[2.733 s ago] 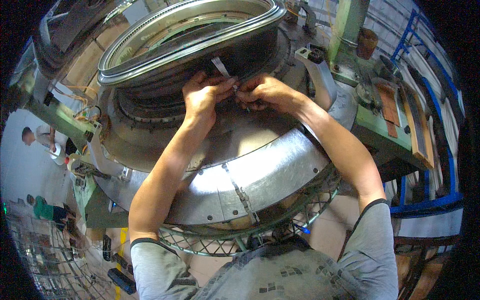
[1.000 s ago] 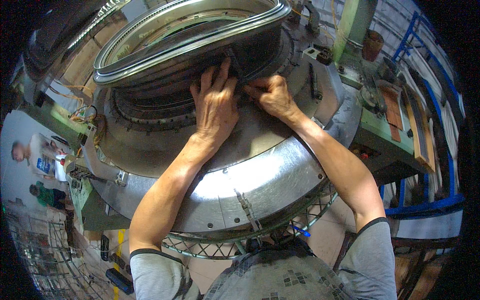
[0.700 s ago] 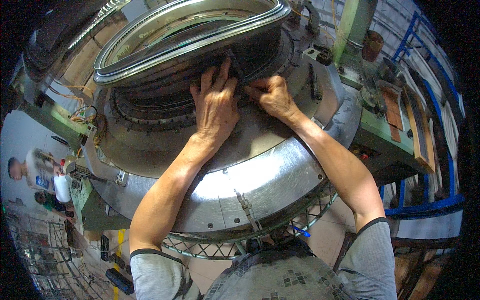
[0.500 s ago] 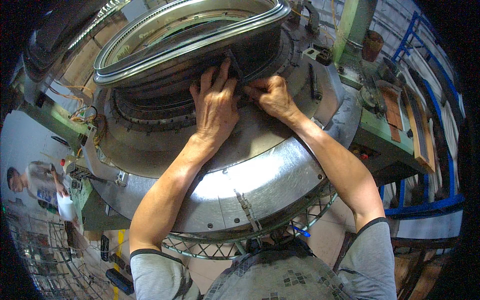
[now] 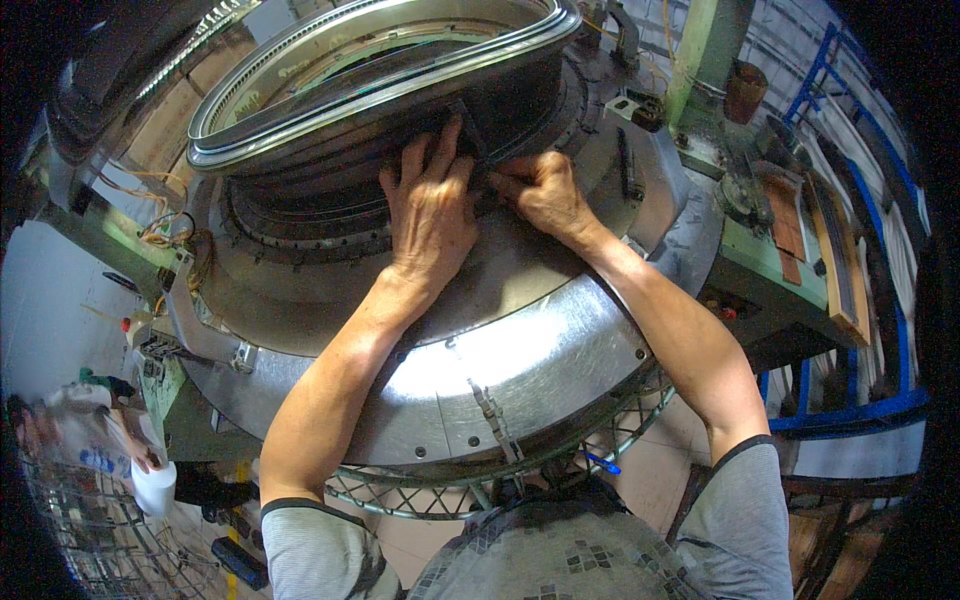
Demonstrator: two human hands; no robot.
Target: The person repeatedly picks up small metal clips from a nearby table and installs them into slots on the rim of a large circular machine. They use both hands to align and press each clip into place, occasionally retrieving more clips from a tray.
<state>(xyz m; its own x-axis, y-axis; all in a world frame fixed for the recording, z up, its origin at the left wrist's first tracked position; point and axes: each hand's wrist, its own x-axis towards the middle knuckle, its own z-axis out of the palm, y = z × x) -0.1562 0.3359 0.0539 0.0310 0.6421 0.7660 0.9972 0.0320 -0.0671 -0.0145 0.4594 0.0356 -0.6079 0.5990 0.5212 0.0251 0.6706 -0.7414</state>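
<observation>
In front of me stands a large round metal machine with a wide steel rim (image 5: pixel 520 350). A dark cylinder wall (image 5: pixel 330 185) rises from its middle, topped by a shiny grooved metal ring (image 5: pixel 400 85). My left hand (image 5: pixel 432 215) rests against the dark wall, index finger stretched upward and the others slightly bent and apart. Just right of it, my right hand (image 5: pixel 548 200) is closed in a pinch low at the wall's base, beside a thin dark strip or edge (image 5: pixel 470 130). Whatever its fingertips hold is too dark and small to make out.
Green beams (image 5: pixel 700 90) flank the machine, with loose cables (image 5: pixel 160 220) at the left. A blue rack (image 5: pixel 850 410) stands on the right beside a wood-framed panel (image 5: pixel 835 260). At far left, a person (image 5: pixel 85 430) handles a white roll (image 5: pixel 153 487).
My hands have barely moved and keep the same places. At the far left, the person with the white roll has moved lower in the picture, toward me.
</observation>
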